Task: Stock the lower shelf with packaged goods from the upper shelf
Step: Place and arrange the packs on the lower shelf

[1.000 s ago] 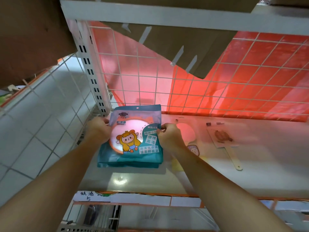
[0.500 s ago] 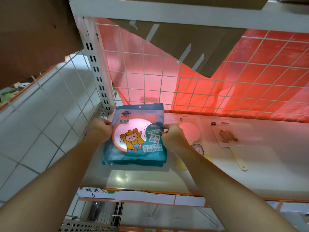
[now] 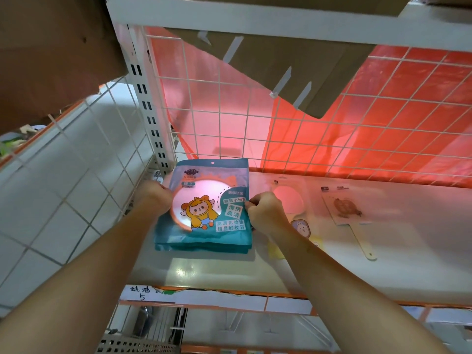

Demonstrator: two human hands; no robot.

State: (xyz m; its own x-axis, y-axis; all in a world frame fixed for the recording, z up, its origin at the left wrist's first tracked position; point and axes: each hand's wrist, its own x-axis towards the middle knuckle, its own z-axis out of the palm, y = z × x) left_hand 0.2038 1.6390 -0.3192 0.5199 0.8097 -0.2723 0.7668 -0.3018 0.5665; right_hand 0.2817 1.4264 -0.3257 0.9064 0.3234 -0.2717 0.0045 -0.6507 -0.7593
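Observation:
A small stack of teal mirror packets (image 3: 207, 208), printed with a cartoon figure in a yellow hood, lies at the left end of the white shelf (image 3: 357, 264). My left hand (image 3: 153, 198) grips the stack's left edge. My right hand (image 3: 265, 213) pinches its right edge, thumb on top. Both forearms reach in from below. The packets' back edge sits close to the wire grid.
A clear-packed mirror (image 3: 288, 200) lies just right of my right hand, and a flat hand mirror with a long handle (image 3: 347, 213) farther right. A white wire grid (image 3: 332, 129) with red sheeting backs the shelf. Cardboard (image 3: 281, 60) hangs overhead. A slotted upright (image 3: 150, 116) stands left.
The stack and both hands have slid a little toward the back of the shelf. The grip on both edges is the same.

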